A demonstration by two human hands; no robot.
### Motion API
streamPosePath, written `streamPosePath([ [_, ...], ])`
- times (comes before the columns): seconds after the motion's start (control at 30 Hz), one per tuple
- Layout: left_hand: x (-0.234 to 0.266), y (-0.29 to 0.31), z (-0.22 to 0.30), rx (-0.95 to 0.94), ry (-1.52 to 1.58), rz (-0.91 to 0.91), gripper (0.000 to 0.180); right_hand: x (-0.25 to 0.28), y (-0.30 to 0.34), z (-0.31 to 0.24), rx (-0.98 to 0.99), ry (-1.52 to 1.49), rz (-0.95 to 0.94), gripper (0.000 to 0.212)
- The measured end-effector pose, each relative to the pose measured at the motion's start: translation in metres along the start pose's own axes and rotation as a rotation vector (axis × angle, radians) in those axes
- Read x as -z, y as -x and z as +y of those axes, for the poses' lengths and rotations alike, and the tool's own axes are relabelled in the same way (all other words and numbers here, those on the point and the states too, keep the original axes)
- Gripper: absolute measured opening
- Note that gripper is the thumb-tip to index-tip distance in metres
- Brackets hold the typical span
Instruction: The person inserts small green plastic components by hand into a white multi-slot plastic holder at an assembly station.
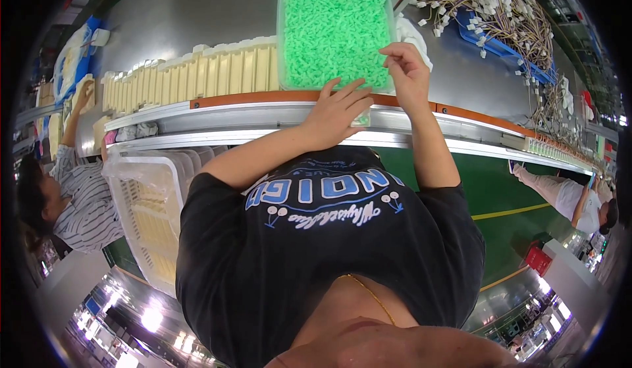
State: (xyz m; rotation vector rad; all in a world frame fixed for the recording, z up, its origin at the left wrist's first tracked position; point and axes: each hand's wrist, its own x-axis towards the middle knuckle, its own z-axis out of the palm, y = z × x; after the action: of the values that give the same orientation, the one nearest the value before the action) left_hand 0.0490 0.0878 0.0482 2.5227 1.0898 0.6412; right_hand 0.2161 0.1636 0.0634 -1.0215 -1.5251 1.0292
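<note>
A clear bin [281,52] full of small bright green plastic pieces [336,29] stands on the bench in front of me. Across its near edge lies my left hand [339,112], palm down, with the fingers stretched out and apart. Beside its palm, over the metal rail, a small clear piece with green in it [361,119] shows partly; whether the hand grips it is hidden. My right hand [407,72] is raised at the bin's right edge. Its thumb and forefinger come together in a pinch, and anything between them is too small to make out.
Cream plastic trays [217,72] stand in a row left of the bin. White-connector wire bundles [507,12] spill over a blue tray [494,49] at right. An orange-brown edge strip [263,98] borders the bench. White baskets [148,203] and a person [85,197] are at left.
</note>
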Motion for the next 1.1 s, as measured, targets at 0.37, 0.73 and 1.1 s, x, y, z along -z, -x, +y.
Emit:
streamPosePath([
  [0.37, 0.068, -0.002, -0.106, 0.227, -0.072, 0.246, 0.043, -0.027, -0.03, 0.015, -0.029, 0.427, -0.333, 0.018],
  [0.73, 0.036, -0.025, -0.232, 0.748, -0.004, -0.483, 0.051, -0.08, -0.033, 0.04, 0.019, 1.08, -0.876, 0.013],
  [1.1, 0.073, -0.008, -0.245, 0.616, 0.21, -0.191, 0.027, -0.049, -0.038, 0.048, -0.144, 0.779, -0.702, 0.023],
])
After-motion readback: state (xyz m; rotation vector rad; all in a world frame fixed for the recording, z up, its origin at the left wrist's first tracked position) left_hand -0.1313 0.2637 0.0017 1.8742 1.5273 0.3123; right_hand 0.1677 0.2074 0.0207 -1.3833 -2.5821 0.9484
